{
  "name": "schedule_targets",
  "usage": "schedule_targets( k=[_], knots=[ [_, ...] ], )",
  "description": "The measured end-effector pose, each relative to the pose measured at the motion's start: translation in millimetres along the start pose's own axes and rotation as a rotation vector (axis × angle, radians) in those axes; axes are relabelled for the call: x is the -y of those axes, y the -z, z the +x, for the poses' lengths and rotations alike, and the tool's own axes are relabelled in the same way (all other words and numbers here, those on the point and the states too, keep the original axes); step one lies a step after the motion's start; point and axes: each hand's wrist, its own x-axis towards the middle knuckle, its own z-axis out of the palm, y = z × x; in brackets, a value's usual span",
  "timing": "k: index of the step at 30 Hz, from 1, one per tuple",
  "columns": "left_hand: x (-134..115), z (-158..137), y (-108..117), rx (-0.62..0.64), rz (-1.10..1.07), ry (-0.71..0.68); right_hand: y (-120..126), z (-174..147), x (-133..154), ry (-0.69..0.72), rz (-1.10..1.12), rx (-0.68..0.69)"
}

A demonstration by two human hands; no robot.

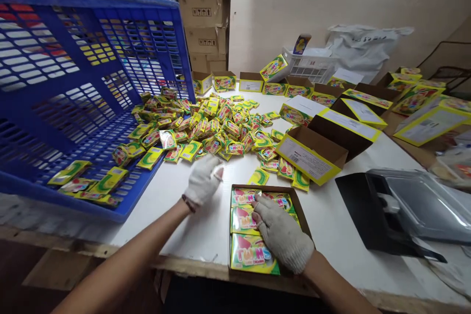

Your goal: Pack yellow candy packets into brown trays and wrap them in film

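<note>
My right hand (282, 233), in a whitish knit glove, lies over an open carton (302, 211) at the table's front edge. Its fingers rest on the small yellow-green packs (253, 250) inside, which carry pink lettering and lie flat in rows; the hand covers part of them. My left hand (202, 182), gloved too with bare fingertips, hovers over the white table left of the carton. Its fingers point towards a heap of loose packs (230, 127) and are blurred, so any grip is unclear.
A blue crate (127, 201) lies tipped on the left, packs spilling from it. Several open cartons (312, 154) stand at the back and right. A black dustpan-like piece (371, 211) and clear plastic trays (430, 201) lie at right. Brown boxes (204, 12) are stacked behind.
</note>
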Motion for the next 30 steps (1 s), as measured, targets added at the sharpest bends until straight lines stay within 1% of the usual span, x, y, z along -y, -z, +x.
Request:
schedule_targets(
  k=[1,2,4,6,7,9,10,11,12,14,15,16,17,18,19,20,21,22,24,25,26,27,29,30],
  knots=[
    [14,10,2,-0.060,0.048,0.142,5,3,4,-0.003,-0.031,0.042],
    [29,19,5,-0.101,0.090,0.246,9,6,9,-0.008,-0.060,0.075],
    [56,32,10,-0.132,0.126,0.376,17,10,17,-0.029,-0.112,0.115],
    [77,37,12,-0.113,0.107,0.441,22,14,22,-0.056,-0.143,0.156],
    [83,37,12,-0.098,0.080,0.453,24,16,21,-0.070,-0.146,0.180],
    [86,33,11,-0.082,-0.008,0.453,29,19,16,-0.086,-0.104,0.210],
    [82,29,10,-0.083,-0.063,0.448,31,21,12,-0.086,-0.056,0.189],
    [74,25,9,-0.083,-0.111,0.438,33,23,7,-0.084,0.010,0.131],
    [62,19,7,-0.079,-0.186,0.422,34,25,3,-0.085,0.089,0.044],
    [28,5,5,-0.034,-0.458,0.361,35,32,-2,-0.112,0.274,-0.146],
    [8,-3,4,0.009,-0.666,0.315,35,36,-3,-0.132,0.379,-0.205],
    [-12,-10,4,0.076,-0.890,0.247,34,41,-2,-0.155,0.485,-0.230],
    [-31,-17,3,0.155,-1.022,0.175,32,46,-1,-0.178,0.588,-0.231],
    [-48,-24,3,0.214,-1.086,0.117,31,50,-1,-0.193,0.689,-0.213],
    [-60,-29,3,0.253,-1.098,0.082,30,53,-2,-0.210,0.781,-0.201],
    [-68,-33,3,0.258,-1.079,0.078,31,56,-4,-0.230,0.854,-0.195],
    [-73,-36,2,0.221,-1.052,0.103,32,57,-9,-0.252,0.899,-0.194],
    [-73,-38,0,0.146,-1.028,0.151,34,58,-14,-0.268,0.909,-0.184],
    [-68,-40,-5,-0.016,-1.006,0.266,40,57,-26,-0.285,0.840,-0.164],
    [-64,-40,-8,-0.055,-0.989,0.300,42,55,-31,-0.281,0.774,-0.157],
    [-62,-40,-11,-0.058,-0.966,0.309,44,54,-34,-0.259,0.705,-0.144],
    [-60,-38,-14,-0.026,-0.951,0.297,45,54,-34,-0.224,0.641,-0.133],
    [-61,-35,-18,0.061,-0.965,0.234,43,54,-28,-0.138,0.541,-0.117],
    [-64,-33,-18,0.077,-0.992,0.206,42,55,-23,-0.101,0.504,-0.117]
  ],
)
